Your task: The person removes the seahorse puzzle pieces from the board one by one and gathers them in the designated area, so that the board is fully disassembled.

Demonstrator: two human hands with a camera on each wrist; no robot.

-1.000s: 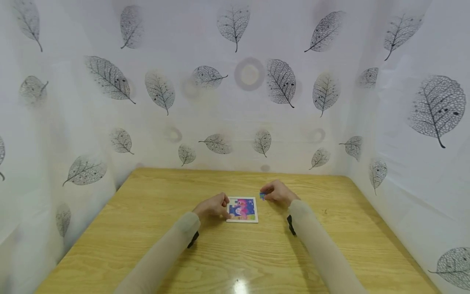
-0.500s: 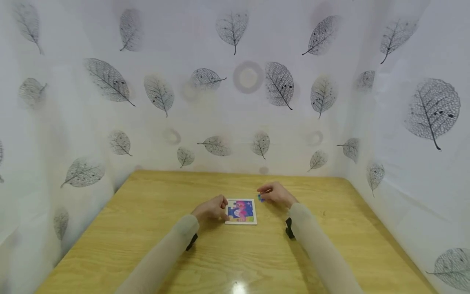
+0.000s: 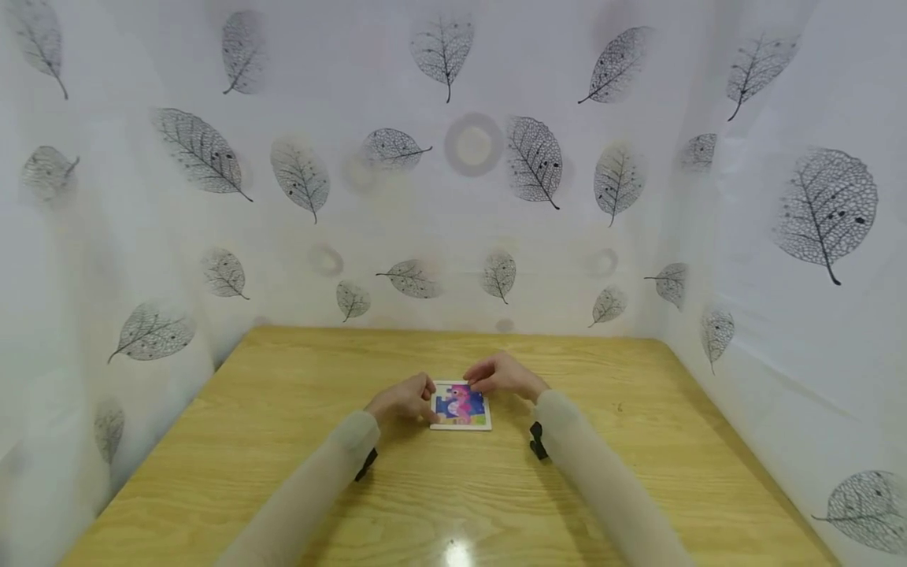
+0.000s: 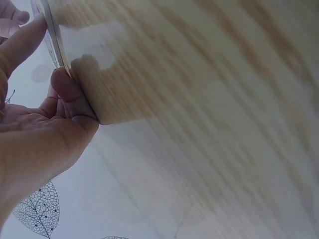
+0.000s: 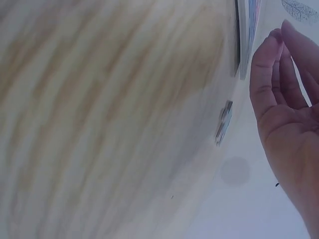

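Located near the centre of the yellow wood-grain worktop (image 3: pixel 453 488): a square, white-framed jigsaw puzzle (image 3: pixel 462 411), lying flat between both hands, with a pink figure on blue and pale gaps toward the far left. Left hand (image 3: pixel 402 398): grip clasping the puzzle along its left edge, thumb at the near end, fingers curled farther back. Right hand (image 3: pixel 505 376): over the far right corner, thumb and fingertips brought together; cannot tell whether anything is pinched between them. Obstruction in the head view: far right corner masked by the right hand. Lying beside the puzzle in the right wrist view: a small, thin, flat object (image 5: pixel 225 122), seen edge-on. At both cream sleeves (image 3: pixel 602 480): black wrist fittings (image 3: pixel 538 441) beneath the cuffs. Behind and to both sides: white sheeting (image 3: pixel 354 236) printed with dark skeleton leaves.
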